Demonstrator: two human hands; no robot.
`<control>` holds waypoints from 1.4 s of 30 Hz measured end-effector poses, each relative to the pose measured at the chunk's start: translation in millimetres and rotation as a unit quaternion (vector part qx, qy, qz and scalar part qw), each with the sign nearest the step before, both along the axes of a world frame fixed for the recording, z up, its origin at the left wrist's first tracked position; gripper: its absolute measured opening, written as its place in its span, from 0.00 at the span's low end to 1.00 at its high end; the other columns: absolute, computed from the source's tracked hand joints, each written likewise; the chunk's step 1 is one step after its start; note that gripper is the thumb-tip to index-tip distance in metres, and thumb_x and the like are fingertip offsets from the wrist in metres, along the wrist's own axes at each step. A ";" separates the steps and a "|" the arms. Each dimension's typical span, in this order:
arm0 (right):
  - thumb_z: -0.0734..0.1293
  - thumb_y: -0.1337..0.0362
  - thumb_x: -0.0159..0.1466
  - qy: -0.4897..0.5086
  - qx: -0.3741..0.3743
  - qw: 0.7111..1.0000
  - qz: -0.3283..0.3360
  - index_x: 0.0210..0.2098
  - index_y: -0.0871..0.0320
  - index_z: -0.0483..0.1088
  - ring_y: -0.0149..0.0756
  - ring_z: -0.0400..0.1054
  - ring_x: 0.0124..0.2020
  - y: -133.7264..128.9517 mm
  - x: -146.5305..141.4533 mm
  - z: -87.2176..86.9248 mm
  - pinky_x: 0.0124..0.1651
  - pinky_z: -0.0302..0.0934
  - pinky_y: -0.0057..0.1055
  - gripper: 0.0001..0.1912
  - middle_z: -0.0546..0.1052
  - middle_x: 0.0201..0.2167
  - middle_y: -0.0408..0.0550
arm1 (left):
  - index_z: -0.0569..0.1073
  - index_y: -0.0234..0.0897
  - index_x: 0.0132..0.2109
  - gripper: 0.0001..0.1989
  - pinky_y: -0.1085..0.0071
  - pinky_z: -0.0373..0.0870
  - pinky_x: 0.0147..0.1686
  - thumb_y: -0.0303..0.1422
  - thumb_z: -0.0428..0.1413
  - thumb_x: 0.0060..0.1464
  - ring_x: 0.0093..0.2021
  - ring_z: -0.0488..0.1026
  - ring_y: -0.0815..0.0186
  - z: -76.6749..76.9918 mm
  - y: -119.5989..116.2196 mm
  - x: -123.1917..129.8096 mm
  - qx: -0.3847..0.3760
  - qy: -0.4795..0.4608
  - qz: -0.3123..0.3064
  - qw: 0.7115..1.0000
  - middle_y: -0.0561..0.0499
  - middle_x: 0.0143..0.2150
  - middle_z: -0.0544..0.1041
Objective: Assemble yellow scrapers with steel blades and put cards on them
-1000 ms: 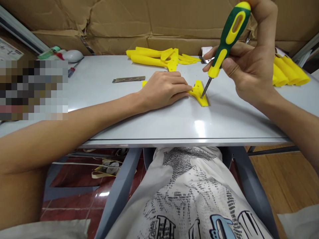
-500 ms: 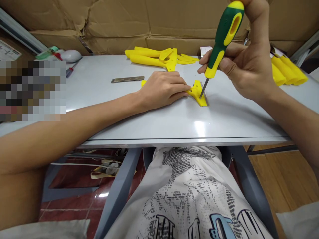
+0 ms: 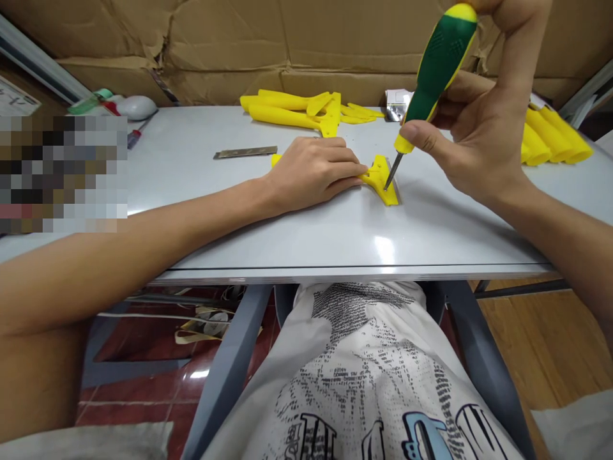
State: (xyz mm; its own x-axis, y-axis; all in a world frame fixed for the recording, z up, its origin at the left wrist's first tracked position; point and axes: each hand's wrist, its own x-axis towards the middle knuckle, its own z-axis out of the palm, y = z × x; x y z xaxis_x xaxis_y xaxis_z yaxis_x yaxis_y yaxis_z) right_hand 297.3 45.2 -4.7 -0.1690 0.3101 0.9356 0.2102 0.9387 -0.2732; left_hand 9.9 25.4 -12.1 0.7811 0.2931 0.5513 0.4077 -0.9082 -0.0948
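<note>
A yellow scraper (image 3: 382, 181) lies on the white table, its head pointing right with a thin blade along the far edge. My left hand (image 3: 318, 169) is closed over the scraper's handle and presses it to the tabletop; most of the handle is hidden under the palm. Tilted above the head is a green and yellow screwdriver (image 3: 440, 61), its metal tip resting on the lower part of the scraper head. My right hand (image 3: 488, 121) grips this screwdriver, thumb low on the handle and a finger over its top end. Any screw under the tip is too small to make out.
Several yellow scraper parts (image 3: 287, 115) lie at the back of the table, and yellow handles (image 3: 555, 137) at the right. A flat metal strip of blades (image 3: 245, 153) sits left of my hand. Another screwdriver (image 3: 136, 135) is far left. Cardboard (image 3: 230, 38) stands behind.
The screwdriver handle has turned about its axis and leans slightly more to the right. My right hand's fingers have shifted round it. My left hand and the scraper stay put.
</note>
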 end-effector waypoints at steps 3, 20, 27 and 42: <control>0.72 0.14 0.56 0.070 0.026 0.995 -0.060 0.75 0.39 0.49 0.31 0.61 0.26 -4.0 -5.7 -5.4 0.25 0.58 0.32 0.63 0.69 0.35 0.35 | 0.89 0.44 0.58 0.27 0.58 0.74 0.46 0.54 0.50 0.84 0.50 0.85 0.54 0.2 0.2 -0.1 0.001 0.001 -0.001 1.000 0.42 0.50 0.90; 0.73 0.29 0.71 -0.037 0.016 0.996 0.076 0.79 0.33 0.57 0.33 0.85 0.48 -20.7 4.3 13.5 0.48 0.83 0.37 0.45 0.73 0.71 0.37 | 0.89 0.45 0.57 0.24 0.57 0.76 0.44 0.52 0.53 0.83 0.47 0.85 0.54 1.1 -0.1 -0.6 -0.007 -0.014 -0.011 1.000 0.43 0.49 0.90; 0.73 0.37 0.75 -0.050 -0.117 0.992 0.017 0.78 0.34 0.60 0.51 0.84 0.67 -59.0 -3.6 28.8 0.63 0.86 0.47 0.38 0.79 0.66 0.38 | 0.89 0.45 0.58 0.24 0.58 0.74 0.42 0.51 0.52 0.84 0.47 0.85 0.54 2.3 -0.6 -0.3 0.009 -0.005 -0.011 1.000 0.43 0.49 0.91; 0.75 0.40 0.73 -0.053 -0.215 0.974 -0.041 0.78 0.40 0.59 0.51 0.82 0.69 -89.2 -9.0 45.1 0.63 0.88 0.35 0.41 0.71 0.79 0.36 | 0.89 0.44 0.58 0.22 0.57 0.75 0.44 0.50 0.54 0.83 0.49 0.85 0.53 -0.8 1.0 -0.5 0.004 -0.008 -0.007 1.000 0.42 0.49 0.90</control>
